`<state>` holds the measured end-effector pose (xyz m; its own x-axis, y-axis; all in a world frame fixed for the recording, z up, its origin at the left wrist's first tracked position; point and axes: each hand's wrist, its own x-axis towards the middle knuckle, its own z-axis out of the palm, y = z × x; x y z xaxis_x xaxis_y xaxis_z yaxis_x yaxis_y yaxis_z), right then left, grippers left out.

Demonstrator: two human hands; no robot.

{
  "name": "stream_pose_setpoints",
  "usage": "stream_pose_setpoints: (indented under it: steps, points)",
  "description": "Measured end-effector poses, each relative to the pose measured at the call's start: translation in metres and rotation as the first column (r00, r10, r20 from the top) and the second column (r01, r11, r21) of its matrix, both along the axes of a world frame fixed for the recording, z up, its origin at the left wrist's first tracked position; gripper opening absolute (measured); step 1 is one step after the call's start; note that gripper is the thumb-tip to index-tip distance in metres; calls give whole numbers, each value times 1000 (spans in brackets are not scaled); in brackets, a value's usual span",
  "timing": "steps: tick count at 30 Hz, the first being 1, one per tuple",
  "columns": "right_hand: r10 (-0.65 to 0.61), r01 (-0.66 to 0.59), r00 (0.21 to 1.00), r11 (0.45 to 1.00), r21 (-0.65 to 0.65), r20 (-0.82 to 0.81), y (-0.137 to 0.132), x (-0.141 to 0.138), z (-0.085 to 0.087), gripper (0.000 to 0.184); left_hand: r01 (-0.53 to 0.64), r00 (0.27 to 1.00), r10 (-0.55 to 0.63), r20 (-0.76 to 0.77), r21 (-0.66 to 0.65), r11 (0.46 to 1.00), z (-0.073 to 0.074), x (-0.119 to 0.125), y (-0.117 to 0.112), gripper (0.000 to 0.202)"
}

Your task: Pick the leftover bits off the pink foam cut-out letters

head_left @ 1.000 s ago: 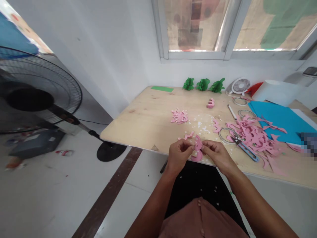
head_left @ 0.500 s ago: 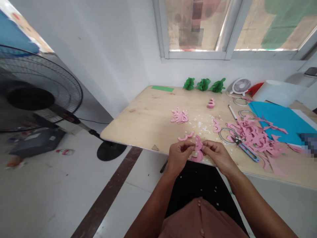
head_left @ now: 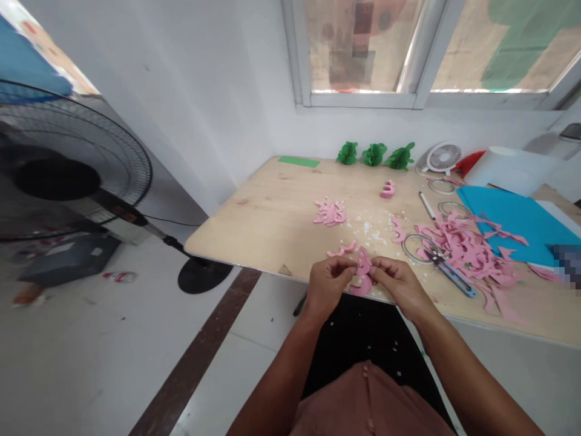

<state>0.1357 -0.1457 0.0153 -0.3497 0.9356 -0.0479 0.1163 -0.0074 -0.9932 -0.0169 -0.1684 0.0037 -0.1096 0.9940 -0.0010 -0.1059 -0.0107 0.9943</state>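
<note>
At the table's front edge, my left hand and my right hand pinch a curved pink paper cutout between thumbs and fingers, one from each side. Another pink piece shows just below it, between the hands; whether the two are joined I cannot tell. A wavy pink strip lies right behind my left hand. Farther back is a pile of pink cutouts with white bits. Small white scraps are scattered beyond my fingers, beside a wavy pink cutout.
Blue-handled scissors, tape rings and a heap of pink offcuts lie to the right, by blue sheets. Green paper shapes and a small white fan stand along the wall. A large standing fan is at left.
Both hands stay in place with the pink cutout pinched between them. The view has shifted very slightly; nothing else has visibly moved.
</note>
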Motion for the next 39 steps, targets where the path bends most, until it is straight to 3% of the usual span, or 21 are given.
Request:
stream_pose_setpoints:
  steps: [14,23,33,39]
  points:
    - [-18,22,998,998,62,-58,-2,1,-2,29,-21,999,23,-35,45,999,-1,-2,2,12]
    - [-47,48,998,999,15,-43,-3,-1,-2,29,-12,998,15,-62,54,998,3,-1,0,14]
    - [-111,104,983,993,-58,-149,-3,1,-3,23,94,995,-96,25,57,994,7,-3,-5,21]
    - [-97,53,959,984,-168,-266,-4,0,-6,19,204,979,-203,-15,83,975,5,-8,-8,29]
